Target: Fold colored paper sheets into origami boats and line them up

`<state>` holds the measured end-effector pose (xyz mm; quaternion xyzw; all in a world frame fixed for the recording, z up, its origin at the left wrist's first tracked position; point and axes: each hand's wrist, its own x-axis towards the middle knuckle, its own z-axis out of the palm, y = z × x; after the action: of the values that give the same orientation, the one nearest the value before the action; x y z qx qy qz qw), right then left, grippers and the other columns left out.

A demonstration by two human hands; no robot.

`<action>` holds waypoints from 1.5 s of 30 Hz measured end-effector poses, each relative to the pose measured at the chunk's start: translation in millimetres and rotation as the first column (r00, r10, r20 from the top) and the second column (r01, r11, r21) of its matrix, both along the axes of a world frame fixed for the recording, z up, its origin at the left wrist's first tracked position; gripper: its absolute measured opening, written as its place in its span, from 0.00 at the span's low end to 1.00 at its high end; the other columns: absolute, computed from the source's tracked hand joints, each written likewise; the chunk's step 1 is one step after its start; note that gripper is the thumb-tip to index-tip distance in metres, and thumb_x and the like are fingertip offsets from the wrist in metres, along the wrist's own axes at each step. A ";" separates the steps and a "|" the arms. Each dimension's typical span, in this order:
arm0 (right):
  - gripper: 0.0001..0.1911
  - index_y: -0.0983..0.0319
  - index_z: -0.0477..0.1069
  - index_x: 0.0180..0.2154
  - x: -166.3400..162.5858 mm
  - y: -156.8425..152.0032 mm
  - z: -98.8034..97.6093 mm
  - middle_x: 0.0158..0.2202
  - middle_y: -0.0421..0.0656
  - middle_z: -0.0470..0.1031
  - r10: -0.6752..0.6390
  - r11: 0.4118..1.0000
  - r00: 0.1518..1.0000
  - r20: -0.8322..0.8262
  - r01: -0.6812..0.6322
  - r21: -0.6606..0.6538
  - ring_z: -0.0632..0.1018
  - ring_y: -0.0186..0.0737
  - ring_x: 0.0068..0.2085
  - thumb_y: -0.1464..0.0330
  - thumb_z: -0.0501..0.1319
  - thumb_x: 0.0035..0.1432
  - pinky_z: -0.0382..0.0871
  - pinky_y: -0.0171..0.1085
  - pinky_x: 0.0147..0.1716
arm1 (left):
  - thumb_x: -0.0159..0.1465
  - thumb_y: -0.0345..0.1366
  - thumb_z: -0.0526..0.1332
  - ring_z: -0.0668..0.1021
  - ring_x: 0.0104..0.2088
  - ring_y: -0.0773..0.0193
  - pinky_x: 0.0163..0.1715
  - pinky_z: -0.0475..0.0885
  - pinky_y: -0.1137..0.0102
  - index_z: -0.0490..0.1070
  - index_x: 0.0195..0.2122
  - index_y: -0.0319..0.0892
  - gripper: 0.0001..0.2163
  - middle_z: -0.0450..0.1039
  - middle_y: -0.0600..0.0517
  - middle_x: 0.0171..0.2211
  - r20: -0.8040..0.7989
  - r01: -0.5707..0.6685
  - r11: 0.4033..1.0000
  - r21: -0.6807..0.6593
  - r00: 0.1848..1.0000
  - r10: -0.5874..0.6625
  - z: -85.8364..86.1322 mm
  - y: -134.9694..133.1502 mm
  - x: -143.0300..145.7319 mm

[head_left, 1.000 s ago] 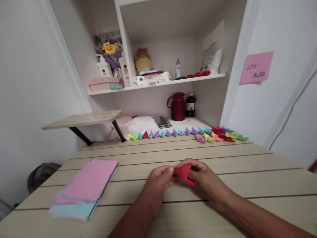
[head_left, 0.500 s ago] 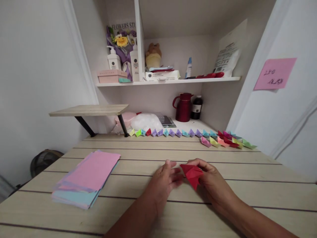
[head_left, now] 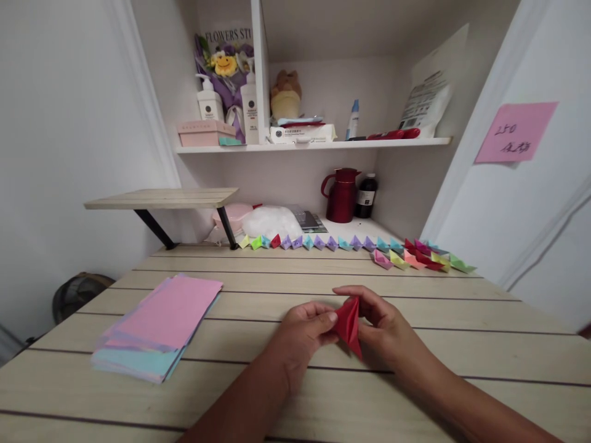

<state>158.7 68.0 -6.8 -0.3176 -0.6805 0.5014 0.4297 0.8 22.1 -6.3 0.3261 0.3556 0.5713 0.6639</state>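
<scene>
A folded piece of red paper [head_left: 348,327], with a pointed lower end and an open crease facing me, is held just above the wooden table in front of me. My left hand [head_left: 310,325] pinches its left corner between thumb and fingers. On the other side, my right hand [head_left: 379,323] curls around the right edge, thumb against the paper and index finger stretched over the top. Some of the right fingertips are hidden behind the paper. Along the table's back edge runs a row of small folded paper boats [head_left: 332,243] in several colours.
To the left lies a stack of coloured paper sheets [head_left: 170,314], pink on top. A small raised shelf [head_left: 161,198] on black legs stands at the back left. Behind the boats are a dark red jug [head_left: 341,197] and a dark bottle [head_left: 366,198].
My left hand has closed from spread fingers onto the red paper's left corner. The paper has turned to a more upright angle, and my right index finger now reaches over its top.
</scene>
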 end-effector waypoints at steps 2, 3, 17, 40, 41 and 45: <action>0.19 0.58 0.71 0.46 2.4 1.9 0.6 0.29 0.37 0.71 0.049 0.998 0.999 0.014 -0.050 0.035 0.71 0.36 0.30 0.72 0.63 0.50 0.66 0.36 0.32 | 0.47 0.36 0.74 0.76 0.34 0.60 0.44 0.69 0.62 0.73 0.31 0.35 0.14 0.76 0.45 0.32 0.007 0.012 1.000 -0.010 1.000 -0.012 0.6 0.7 -1.4; 0.15 0.58 0.73 0.42 3.3 2.5 1.1 0.30 0.38 0.71 0.085 0.996 0.996 0.010 -0.085 0.039 0.72 0.36 0.31 0.72 0.63 0.50 0.66 0.36 0.33 | 0.46 0.36 0.74 0.76 0.34 0.61 0.43 0.69 0.63 0.73 0.31 0.35 0.15 0.75 0.46 0.31 0.008 0.013 1.000 -0.018 1.000 -0.013 0.7 0.9 -2.0; 0.05 0.62 0.67 0.27 -1.1 2.5 3.8 0.24 0.35 0.66 0.028 0.991 0.999 -0.042 -0.033 -0.129 0.65 0.32 0.27 0.71 0.64 0.48 0.59 0.33 0.30 | 0.55 0.51 0.67 0.76 0.42 0.57 0.45 0.68 0.62 0.69 0.48 0.38 0.26 0.74 0.42 0.42 -0.091 0.075 0.994 0.077 0.994 -0.068 -1.2 0.7 1.3; 0.18 0.55 0.71 0.47 1.9 -9.9 14.6 0.45 0.43 0.74 0.029 0.952 0.988 0.150 -0.073 0.298 0.74 0.43 0.46 0.75 0.59 0.55 0.68 0.41 0.47 | 0.50 0.30 0.72 0.76 0.48 0.55 0.50 0.68 0.64 0.74 0.43 0.36 0.18 0.76 0.41 0.46 0.105 0.007 1.000 -0.002 0.994 -0.007 0.5 -1.3 2.1; 0.16 0.55 0.72 0.46 2.3 -9.7 14.4 0.45 0.43 0.74 0.038 0.946 0.988 0.151 -0.084 0.314 0.74 0.43 0.46 0.74 0.58 0.56 0.68 0.41 0.47 | 0.50 0.29 0.72 0.77 0.47 0.55 0.50 0.69 0.64 0.74 0.43 0.37 0.18 0.76 0.42 0.45 0.107 0.002 1.000 -0.009 0.994 -0.001 0.9 -1.8 1.9; 0.10 0.56 0.76 0.34 3.3 -5.8 10.2 0.38 0.43 0.73 0.032 0.939 0.986 0.162 -0.085 0.333 0.75 0.42 0.42 0.74 0.58 0.57 0.68 0.40 0.45 | 0.51 0.31 0.71 0.78 0.44 0.57 0.45 0.70 0.66 0.73 0.42 0.37 0.17 0.77 0.43 0.40 0.065 -0.011 0.999 -0.043 0.998 0.013 0.7 -2.1 2.7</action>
<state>162.0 62.2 3.4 -0.2561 -0.7969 0.3634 0.4091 3.5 20.1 -5.6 0.2909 0.3475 0.5781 0.6786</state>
